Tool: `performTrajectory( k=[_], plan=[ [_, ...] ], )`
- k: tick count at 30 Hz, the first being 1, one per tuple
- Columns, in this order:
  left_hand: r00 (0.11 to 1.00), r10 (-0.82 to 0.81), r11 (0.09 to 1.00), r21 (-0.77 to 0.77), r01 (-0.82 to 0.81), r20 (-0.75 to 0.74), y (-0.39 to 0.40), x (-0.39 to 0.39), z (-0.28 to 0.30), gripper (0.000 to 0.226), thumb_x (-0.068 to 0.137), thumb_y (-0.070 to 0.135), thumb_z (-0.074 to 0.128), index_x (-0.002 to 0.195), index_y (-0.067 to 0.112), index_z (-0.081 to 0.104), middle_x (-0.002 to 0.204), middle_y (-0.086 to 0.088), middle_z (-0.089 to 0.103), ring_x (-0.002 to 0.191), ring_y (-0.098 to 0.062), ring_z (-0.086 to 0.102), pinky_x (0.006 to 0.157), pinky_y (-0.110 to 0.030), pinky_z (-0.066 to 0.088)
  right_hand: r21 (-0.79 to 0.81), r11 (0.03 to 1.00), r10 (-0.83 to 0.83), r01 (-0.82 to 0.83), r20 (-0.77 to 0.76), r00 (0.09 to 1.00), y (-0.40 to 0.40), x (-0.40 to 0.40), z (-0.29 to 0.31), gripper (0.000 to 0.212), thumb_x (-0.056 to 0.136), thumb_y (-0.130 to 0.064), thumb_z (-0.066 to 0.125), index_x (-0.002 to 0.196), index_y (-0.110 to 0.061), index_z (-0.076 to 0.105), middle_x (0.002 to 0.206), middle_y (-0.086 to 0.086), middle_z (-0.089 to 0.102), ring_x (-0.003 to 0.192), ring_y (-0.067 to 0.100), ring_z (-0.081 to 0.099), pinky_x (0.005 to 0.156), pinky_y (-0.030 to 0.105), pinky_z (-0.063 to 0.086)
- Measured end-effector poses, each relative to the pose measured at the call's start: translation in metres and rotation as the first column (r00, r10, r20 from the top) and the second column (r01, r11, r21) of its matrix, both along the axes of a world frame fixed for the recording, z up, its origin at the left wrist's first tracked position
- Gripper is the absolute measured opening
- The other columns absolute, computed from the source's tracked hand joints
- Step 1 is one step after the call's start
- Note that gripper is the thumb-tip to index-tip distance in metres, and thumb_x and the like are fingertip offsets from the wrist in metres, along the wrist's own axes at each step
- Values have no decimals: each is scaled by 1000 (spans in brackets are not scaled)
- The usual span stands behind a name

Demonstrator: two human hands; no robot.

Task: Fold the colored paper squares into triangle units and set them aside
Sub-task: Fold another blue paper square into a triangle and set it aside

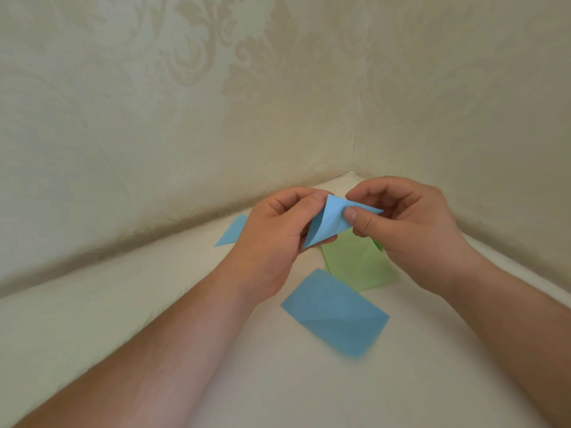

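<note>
The desk (108, 319) under my arms is pale and runs into a wallpapered corner at the far right. On it, nearest me, lies a blue paper (335, 313) showing a diagonal crease but lying open as a rectangle — I judge it not yet finished. Just beyond it, touching its far edge, sits a green paper (358, 264), partly hidden by my right wrist; whether it is one sheet or several I cannot tell. Far left, half behind my left hand (268, 239), a blue triangle (231, 231) lies apart from the rest — probably a unit already set aside.

The piece being worked is the small blue fold (330, 220), held above the desk between both hands. My left hand pinches its left edge, fingers curled round it; my right hand (408, 217) pinches its right tip between thumb and forefinger. So perhaps one unit is done, one is mid-fold, and at least two papers are left.
</note>
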State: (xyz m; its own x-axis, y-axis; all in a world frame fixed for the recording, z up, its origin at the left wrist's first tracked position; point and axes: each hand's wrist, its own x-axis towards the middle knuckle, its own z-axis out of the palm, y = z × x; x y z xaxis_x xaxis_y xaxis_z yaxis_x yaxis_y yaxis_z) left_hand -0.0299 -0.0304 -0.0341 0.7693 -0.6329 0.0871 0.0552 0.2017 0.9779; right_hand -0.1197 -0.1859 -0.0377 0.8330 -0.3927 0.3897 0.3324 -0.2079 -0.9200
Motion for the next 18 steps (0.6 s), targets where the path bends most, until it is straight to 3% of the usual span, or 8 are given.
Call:
performTrajectory(
  k=[5,9,12,15,18],
  plan=[
    [996,-15,999,45,11,92,2,2,-3,27,102,36,61,93,18,79,102,-14,77,100,-32,74,94,-46,58,9,998,-61,61,-37,997,-2,-1,1,31,84,2,79,78,-29,78,76,-2,73,63,15,60,61,27,50],
    [961,56,989,118,-91,270,1,0,-6,20,88,25,81,107,24,75,86,6,76,80,-15,71,72,-29,55,-19,997,-77,76,-57,995,1,-2,2,22,84,-1,81,83,-23,75,73,-4,72,61,14,59,57,24,48],
    [921,34,984,148,-99,388,1,2,-11,23,87,27,83,107,34,74,90,-2,76,84,-30,71,74,-41,57,-24,997,-74,73,-69,995,3,-1,0,24,82,-1,81,80,-24,75,72,-6,72,61,14,57,59,27,47],
    [914,36,987,131,-97,403,3,4,-11,14,92,22,77,102,31,76,85,-4,74,74,-14,65,65,-28,50,-4,999,-55,55,-91,994,4,0,1,21,82,-2,82,80,-22,75,70,-6,72,57,10,57,56,22,47],
    [916,46,986,127,-104,398,3,5,-10,12,94,20,75,99,31,77,94,-18,72,80,-27,66,71,-42,51,8,999,-41,42,-121,992,2,-1,1,18,83,-2,81,81,-19,76,70,-3,72,57,10,57,55,21,48]
  ],
)
